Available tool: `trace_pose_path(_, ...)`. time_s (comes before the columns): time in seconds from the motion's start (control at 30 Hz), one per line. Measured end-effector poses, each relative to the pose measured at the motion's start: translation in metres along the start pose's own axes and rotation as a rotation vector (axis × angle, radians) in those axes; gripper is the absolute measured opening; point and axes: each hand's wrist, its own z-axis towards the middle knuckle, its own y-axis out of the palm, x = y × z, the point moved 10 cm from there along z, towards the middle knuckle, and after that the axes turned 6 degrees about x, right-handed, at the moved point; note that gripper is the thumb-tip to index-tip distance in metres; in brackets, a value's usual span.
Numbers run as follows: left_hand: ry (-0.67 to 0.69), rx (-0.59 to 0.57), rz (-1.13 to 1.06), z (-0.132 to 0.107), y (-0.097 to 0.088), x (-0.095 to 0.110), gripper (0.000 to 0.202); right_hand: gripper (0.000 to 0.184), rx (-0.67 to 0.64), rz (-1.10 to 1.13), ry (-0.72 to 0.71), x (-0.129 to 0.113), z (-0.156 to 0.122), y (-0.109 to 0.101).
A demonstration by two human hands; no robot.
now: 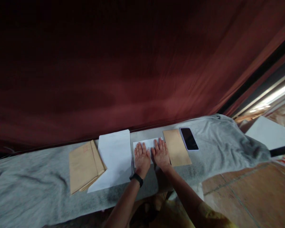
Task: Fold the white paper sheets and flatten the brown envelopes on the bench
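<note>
My left hand lies flat, palm down, on a small white sheet of paper. Flat on the right part of that same sheet rests my right hand, fingers stretched out. The sheet looks folded, though my hands cover much of it. Just right of my right hand is a brown envelope. To the left of my left hand lies a stack of larger white paper. A pile of brown envelopes overlaps the left edge of that stack.
A phone with a dark screen lies right of the single envelope. Grey cloth covers the long, narrow surface. A dark red curtain hangs behind it. Tiled floor and a white board-like panel show at the right.
</note>
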Motion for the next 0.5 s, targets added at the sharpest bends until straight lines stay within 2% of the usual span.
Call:
trace_pose_path(0.1, 0.056, -0.031, -0.026, 0.012, 0.006, 0.012, 0.052, 0.057, -0.002, 0.007, 0.005, 0.001, 0.0, 0.001)
trace_pose_path(0.23, 0.034, -0.02, -0.03, 0.014, 0.006, 0.003, 0.054, 0.058, 0.024, 0.002, 0.005, 0.0, 0.001, 0.0)
trace_pose_path(0.4, -0.019, 0.05, -0.035, -0.013, -0.009, -0.012, 0.056, 0.057, 0.018, -0.019, 0.004, 0.0, 0.0, -0.001)
trace_pose_path(0.5, 0.072, 0.034, -0.044, -0.037, -0.013, -0.005, 0.054, 0.058, -0.006, -0.005, 0.013, 0.001, 0.0, 0.001)
